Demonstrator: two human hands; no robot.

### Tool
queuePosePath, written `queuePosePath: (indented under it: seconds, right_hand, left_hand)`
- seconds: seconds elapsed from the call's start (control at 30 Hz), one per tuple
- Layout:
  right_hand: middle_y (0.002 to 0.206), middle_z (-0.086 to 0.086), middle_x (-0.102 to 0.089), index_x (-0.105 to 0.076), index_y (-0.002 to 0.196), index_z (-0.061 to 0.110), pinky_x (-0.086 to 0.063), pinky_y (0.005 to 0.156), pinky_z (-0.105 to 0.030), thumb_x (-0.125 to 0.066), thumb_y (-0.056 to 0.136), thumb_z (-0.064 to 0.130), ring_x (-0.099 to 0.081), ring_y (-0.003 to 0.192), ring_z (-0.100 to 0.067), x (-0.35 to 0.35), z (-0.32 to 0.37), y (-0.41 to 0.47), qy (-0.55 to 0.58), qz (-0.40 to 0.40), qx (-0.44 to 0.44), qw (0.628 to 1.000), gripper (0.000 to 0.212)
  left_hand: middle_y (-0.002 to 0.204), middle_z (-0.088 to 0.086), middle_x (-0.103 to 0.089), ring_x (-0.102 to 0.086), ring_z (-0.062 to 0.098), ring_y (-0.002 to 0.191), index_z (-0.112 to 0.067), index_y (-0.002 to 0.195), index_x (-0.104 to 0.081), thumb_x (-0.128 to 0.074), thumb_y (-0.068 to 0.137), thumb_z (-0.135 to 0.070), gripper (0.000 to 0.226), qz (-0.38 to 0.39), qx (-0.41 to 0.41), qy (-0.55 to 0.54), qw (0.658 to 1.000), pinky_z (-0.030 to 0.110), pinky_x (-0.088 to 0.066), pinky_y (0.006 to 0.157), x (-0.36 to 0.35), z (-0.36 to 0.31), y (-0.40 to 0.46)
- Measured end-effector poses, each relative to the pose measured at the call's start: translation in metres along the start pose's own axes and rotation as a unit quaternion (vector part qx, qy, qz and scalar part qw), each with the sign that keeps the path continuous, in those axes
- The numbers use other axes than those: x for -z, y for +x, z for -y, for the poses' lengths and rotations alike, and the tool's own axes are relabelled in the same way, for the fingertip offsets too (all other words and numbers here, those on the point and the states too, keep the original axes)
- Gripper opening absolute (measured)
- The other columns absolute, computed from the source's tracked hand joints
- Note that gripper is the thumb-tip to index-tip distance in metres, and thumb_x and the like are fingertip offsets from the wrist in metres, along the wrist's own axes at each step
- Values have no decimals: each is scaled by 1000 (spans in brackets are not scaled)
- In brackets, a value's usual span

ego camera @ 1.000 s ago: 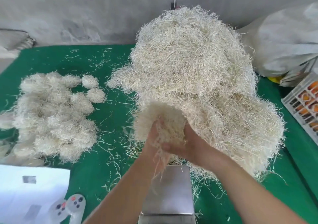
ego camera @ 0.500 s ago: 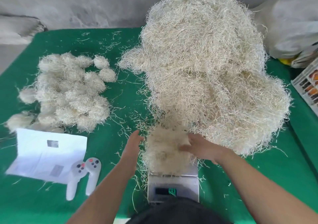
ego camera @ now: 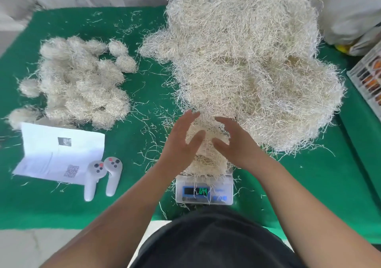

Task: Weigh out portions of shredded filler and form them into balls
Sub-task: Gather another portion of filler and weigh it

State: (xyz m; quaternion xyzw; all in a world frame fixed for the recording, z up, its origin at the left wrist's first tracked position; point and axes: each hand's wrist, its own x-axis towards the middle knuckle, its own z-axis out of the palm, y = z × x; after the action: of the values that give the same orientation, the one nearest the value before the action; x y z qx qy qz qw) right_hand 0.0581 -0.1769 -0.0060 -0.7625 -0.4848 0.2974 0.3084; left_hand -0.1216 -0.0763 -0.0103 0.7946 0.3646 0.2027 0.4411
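A small portion of pale shredded filler [ego camera: 208,160] lies on a white digital scale [ego camera: 204,191] near the table's front edge; the lit display shows digits I cannot read. My left hand [ego camera: 181,142] and my right hand [ego camera: 235,144] hover on either side of the portion, fingers straight and spread, holding nothing. Behind them rises the big heap of loose filler [ego camera: 247,61]. Several finished filler balls [ego camera: 82,82] are piled at the left.
A white printed sheet [ego camera: 59,152] and two white handheld controllers [ego camera: 103,177] lie at the front left on the green table cover [ego camera: 41,206]. A white sack [ego camera: 350,10] and a plastic crate [ego camera: 369,78] stand at the right. Loose strands litter the cloth.
The portion went from both hands down onto the scale. My hands then let go and now hover open beside it. The camera tilted down, showing the scale display.
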Motion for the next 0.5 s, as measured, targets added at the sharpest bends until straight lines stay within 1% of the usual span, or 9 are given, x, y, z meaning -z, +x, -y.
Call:
queuePosePath:
  seconds: [0.07,0.1,0.13,0.2,0.23,0.27,0.33,0.4,0.5]
  right_hand:
    - [163,12,-35,-33,158,35,-35,116,-32,-66,98,38,-40,143,-9,-9,2,-7,-13,6,15,1000,69]
    - [163,11,-35,-33,159,33,-31,115,-28,-66,98,37,-38,144,-9,-12,3,-9,-25,6,22,999,70]
    - [164,10,-34,-32,159,32,-27,115,-27,-66,98,36,-36,146,-10,-14,3,-11,-37,7,26,999,70]
    - [167,8,-29,-30,160,31,-23,121,-30,-67,98,36,-29,151,-12,-15,2,-14,-52,17,23,998,73]
    - [168,7,-26,-29,161,32,-22,123,-33,-67,98,36,-26,153,-12,-15,1,-15,-58,22,20,998,74]
    - [170,7,-23,-28,161,32,-20,124,-35,-68,97,36,-24,154,-13,-16,1,-16,-64,25,19,997,75]
    - [171,6,-20,-27,161,33,-18,124,-34,-67,97,37,-21,156,-14,-18,1,-18,-71,28,19,997,75]
    - [172,6,-17,-26,161,34,-16,121,-32,-66,98,38,-18,157,-14,-19,2,-20,-74,29,20,997,75]
    - [172,5,-16,-26,161,35,-17,122,-34,-66,98,37,-18,157,-16,-20,1,-23,-78,29,18,996,75]
  left_hand:
    - [150,-36,-42,-38,-11,140,-60,144,-44,-49,102,-59,42,4,64,-170,983,45,-31,121,-1,-7,-3]
    - [149,-34,-45,-41,-11,138,-58,143,-47,-49,103,-56,40,6,87,-212,973,44,-32,120,0,-9,-4]
    - [148,-32,-46,-42,-12,136,-55,144,-48,-48,104,-54,40,8,93,-212,973,40,-33,119,0,-10,-6]
    - [147,-34,-44,-41,-17,133,-52,147,-45,-46,105,-54,42,23,79,-163,983,30,-32,113,2,-7,-12]
    - [151,-32,-41,-38,-13,136,-52,148,-44,-48,105,-52,43,27,75,-129,988,32,-31,114,3,-5,-15]
    - [157,-28,-37,-34,-7,141,-51,149,-42,-51,105,-47,45,27,72,-83,994,37,-27,119,3,-3,-16]
    - [165,-21,-28,-22,2,152,-48,151,-39,-56,104,-37,51,25,52,46,997,47,-5,127,2,2,-20]
    - [169,-16,-21,-11,10,158,-47,153,-37,-55,104,-32,54,27,27,134,990,53,12,126,0,4,-24]
    - [170,-11,-20,-8,18,159,-44,153,-39,-54,103,-31,54,19,3,175,984,54,14,126,-2,8,-28]
